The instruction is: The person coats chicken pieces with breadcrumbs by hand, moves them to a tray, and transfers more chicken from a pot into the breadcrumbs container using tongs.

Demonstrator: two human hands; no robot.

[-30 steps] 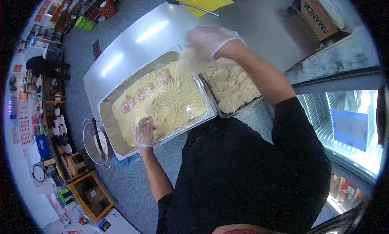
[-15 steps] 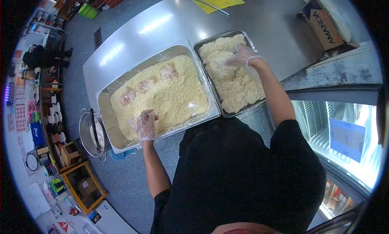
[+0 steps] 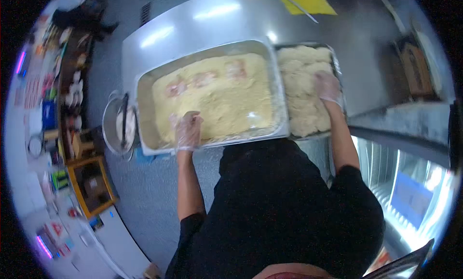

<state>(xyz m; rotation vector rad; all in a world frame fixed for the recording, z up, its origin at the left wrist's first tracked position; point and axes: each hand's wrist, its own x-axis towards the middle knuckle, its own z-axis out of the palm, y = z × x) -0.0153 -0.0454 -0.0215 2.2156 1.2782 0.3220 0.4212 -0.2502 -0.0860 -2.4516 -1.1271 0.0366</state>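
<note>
A deep metal pan [image 3: 144, 105] holds yellowish crumbs [image 3: 231, 105], with three pinkish raw pieces [image 3: 204, 78] in a row near its far side. My left hand [image 3: 188, 131], in a clear glove, is over the pan's near left part, fingers curled; whether it holds anything is hidden. Beside the pan on the right stands a shallower dark tray [image 3: 335, 66] full of crumb-coated pieces [image 3: 303, 90]. My gloved right hand [image 3: 328, 87] rests on the coated pieces at the tray's right side, its fingers blurred.
Both containers stand on a shiny metal table [image 3: 193, 23]. A metal bowl with a dark handle [image 3: 112, 127] is left of the pan. A yellow cloth [image 3: 308, 1] and thin rod [image 3: 296, 5] lie at the back. A cardboard box [image 3: 415, 69] is at right. Another person [image 3: 79, 19] stands far left.
My right hand has moved from above the tray down onto the coated pieces, then toward the tray's right side. My left hand stays over the pan. The view has turned.
</note>
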